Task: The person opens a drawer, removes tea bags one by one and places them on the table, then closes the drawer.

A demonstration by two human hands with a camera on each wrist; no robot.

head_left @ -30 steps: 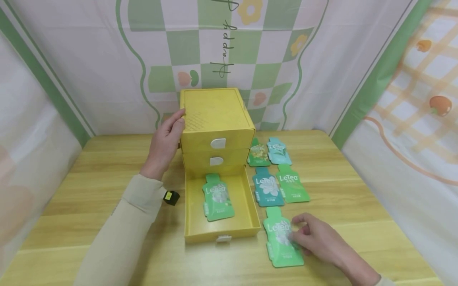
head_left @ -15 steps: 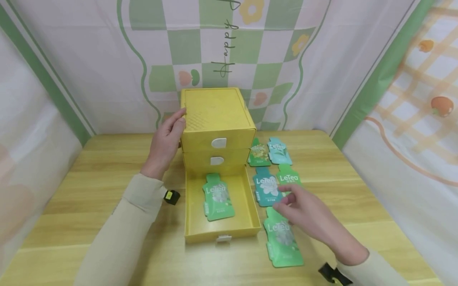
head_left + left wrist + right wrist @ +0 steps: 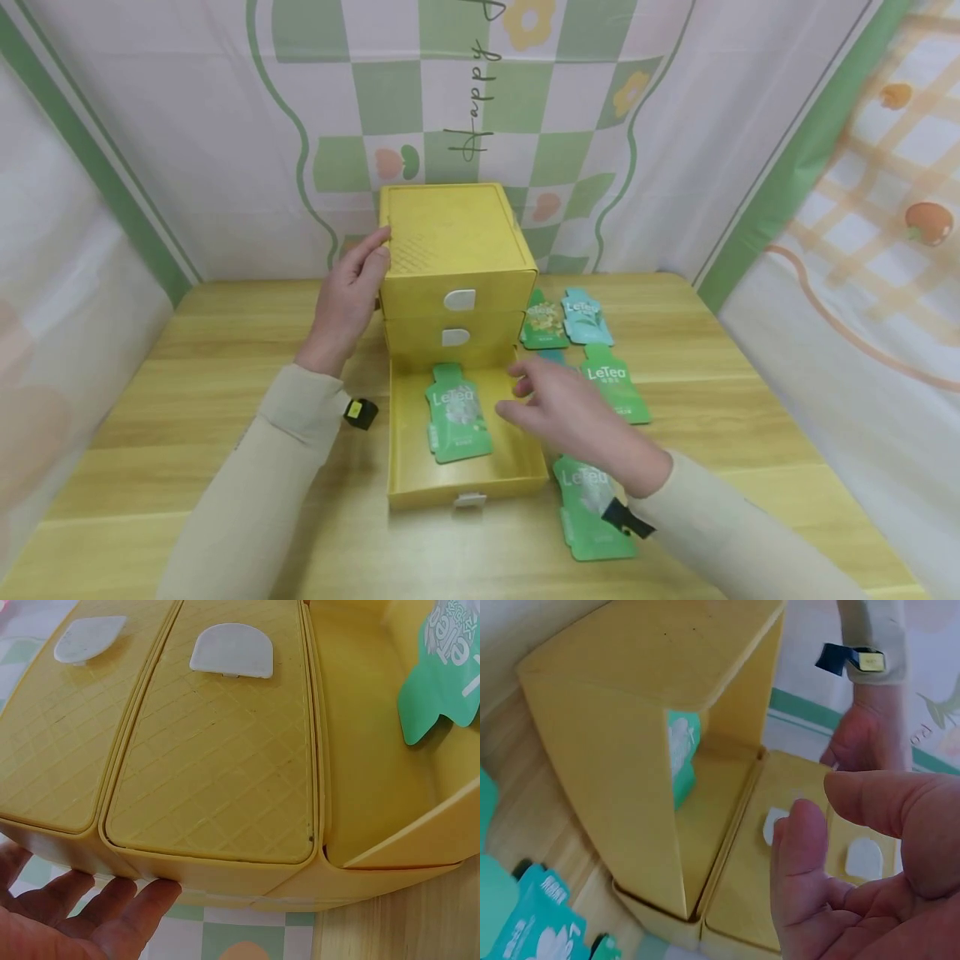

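Observation:
A small yellow drawer cabinet [image 3: 457, 229] stands on the table with its bottom drawer [image 3: 411, 483] pulled out. Flat in that drawer lies a light green LeTea pouch [image 3: 459, 412]. My left hand [image 3: 347, 292] rests against the cabinet's left side near the top edge, its fingertips on the wall in the left wrist view. Over the drawer's right edge hovers my right hand [image 3: 566, 408], thumb and forefinger apart and nothing between them. Beneath its wrist, a second light green pouch [image 3: 594, 529] is partly covered.
Right of the cabinet lie several more pouches: a dark green one [image 3: 546, 325], a light blue one [image 3: 587, 318], a bright green one [image 3: 617, 385] and a teal one [image 3: 551, 356] mostly behind my right hand. A printed cloth [image 3: 390, 100] hangs behind the table.
My right hand has moved left and away from the front light green pouch, passing over the teal pouch to the drawer. The left hand and the pouches have stayed put.

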